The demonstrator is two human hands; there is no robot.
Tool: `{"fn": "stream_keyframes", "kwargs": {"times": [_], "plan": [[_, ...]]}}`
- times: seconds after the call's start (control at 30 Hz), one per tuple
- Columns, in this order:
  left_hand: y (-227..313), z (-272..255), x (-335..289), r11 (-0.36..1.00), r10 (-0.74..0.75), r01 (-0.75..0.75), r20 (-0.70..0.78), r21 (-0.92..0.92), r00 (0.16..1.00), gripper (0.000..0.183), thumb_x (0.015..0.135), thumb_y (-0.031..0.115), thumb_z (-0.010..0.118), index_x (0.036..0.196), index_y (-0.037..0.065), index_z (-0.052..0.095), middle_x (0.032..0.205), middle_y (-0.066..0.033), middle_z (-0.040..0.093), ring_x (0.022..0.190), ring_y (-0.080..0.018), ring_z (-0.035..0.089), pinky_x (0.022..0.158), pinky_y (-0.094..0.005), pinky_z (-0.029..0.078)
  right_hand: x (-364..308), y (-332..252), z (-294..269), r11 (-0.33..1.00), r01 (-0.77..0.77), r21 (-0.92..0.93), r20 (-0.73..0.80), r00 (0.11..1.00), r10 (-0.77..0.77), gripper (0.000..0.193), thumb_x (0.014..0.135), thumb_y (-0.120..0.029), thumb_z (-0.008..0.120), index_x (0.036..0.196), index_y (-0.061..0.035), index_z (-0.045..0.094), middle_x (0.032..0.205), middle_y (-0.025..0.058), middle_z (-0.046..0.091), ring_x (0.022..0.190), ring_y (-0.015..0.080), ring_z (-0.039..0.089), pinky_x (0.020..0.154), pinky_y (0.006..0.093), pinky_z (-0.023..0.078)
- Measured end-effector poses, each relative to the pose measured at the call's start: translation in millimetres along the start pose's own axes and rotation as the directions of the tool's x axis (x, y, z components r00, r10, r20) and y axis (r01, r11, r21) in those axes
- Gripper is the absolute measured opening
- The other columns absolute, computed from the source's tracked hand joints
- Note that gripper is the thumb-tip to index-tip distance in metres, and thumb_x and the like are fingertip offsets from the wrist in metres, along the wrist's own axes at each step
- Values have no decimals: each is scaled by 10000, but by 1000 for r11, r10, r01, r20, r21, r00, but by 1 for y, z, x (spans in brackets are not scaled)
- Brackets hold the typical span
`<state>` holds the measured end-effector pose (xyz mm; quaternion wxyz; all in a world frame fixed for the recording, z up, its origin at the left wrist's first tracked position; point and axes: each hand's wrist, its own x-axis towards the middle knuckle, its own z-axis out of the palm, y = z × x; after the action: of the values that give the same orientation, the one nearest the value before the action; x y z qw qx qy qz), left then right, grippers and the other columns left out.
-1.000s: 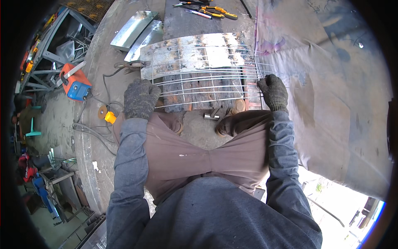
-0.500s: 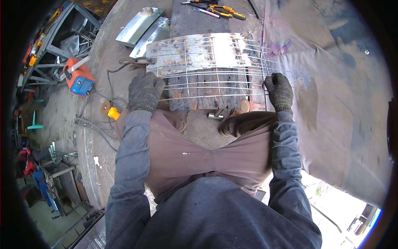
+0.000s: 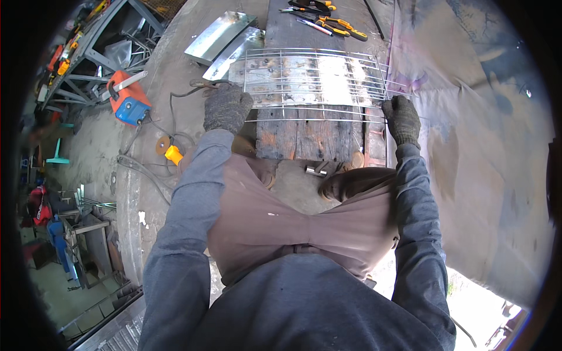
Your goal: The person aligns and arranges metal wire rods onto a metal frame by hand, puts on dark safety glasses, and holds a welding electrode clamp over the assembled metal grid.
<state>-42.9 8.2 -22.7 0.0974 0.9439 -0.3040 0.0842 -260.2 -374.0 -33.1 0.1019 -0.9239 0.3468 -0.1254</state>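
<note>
A wire rack of thin metal rods spans the space between my gloved hands. My left hand, in a dark knit glove, is closed around its left end. At the right end my right hand grips the rods, fingers curled. Beneath the rack lies a shiny metal sheet with scorch spots, resting on a dark wooden board. A clamp with a cable sits just beyond my left hand, at the sheet's left edge.
Bent sheet-metal pieces lie at the far left. Orange-handled pliers and a marker lie on the board beyond the rack. An orange and blue machine with cables stands left, near a grinding disc. A stained cloth covers the right side.
Both hands have shifted slightly away from me with the rack, which has moved farther over the metal sheet. More of the wooden board's near part shows. The whole view has swung a little.
</note>
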Motion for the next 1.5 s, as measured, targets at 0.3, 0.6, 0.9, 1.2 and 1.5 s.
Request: {"fn": "stream_keyframes", "kwargs": {"times": [0.3,0.6,0.9,1.2,1.5], "plan": [[-3,14,7,996,-87,89,73,-29,994,392,959,387,562,1082,47,714,1177,-196,662,1104,-368,645,976,-520,496,18,7,16,999,30,-25,21,999,-29,390,941,-459,650,1043,-85,688,1043,178,704,1002,380,673,866,510,513],[-2,4,-9,977,-149,172,178,-124,973,394,975,417,561,1076,70,717,1132,-206,685,1082,-390,638,958,-525,485,18,8,19,999,43,12,-2,999,-43,388,943,-454,636,1045,-83,687,1027,177,700,1008,378,668,868,513,506],[-11,9,-20,969,-117,163,235,-185,965,414,963,457,607,1023,70,742,1086,-191,682,1093,-383,621,966,-506,473,16,6,18,997,72,0,7,997,-72,379,947,-446,643,1031,-79,686,1044,177,696,1014,374,664,868,507,506],[-8,3,-16,962,-203,235,207,-142,957,404,954,448,601,1046,83,747,1108,-199,710,1091,-387,644,962,-516,489,15,0,15,998,12,66,75,997,-17,393,937,-446,650,1079,-84,709,1083,170,701,1043,366,668,895,490,509],[-12,5,-13,965,-184,230,291,-130,939,451,960,477,567,1083,79,739,1138,-195,699,1117,-387,632,976,-513,482,17,-3,8,997,-37,63,125,992,29,410,925,-451,649,1073,-78,732,1080,172,727,1046,357,687,910,479,518]]}}
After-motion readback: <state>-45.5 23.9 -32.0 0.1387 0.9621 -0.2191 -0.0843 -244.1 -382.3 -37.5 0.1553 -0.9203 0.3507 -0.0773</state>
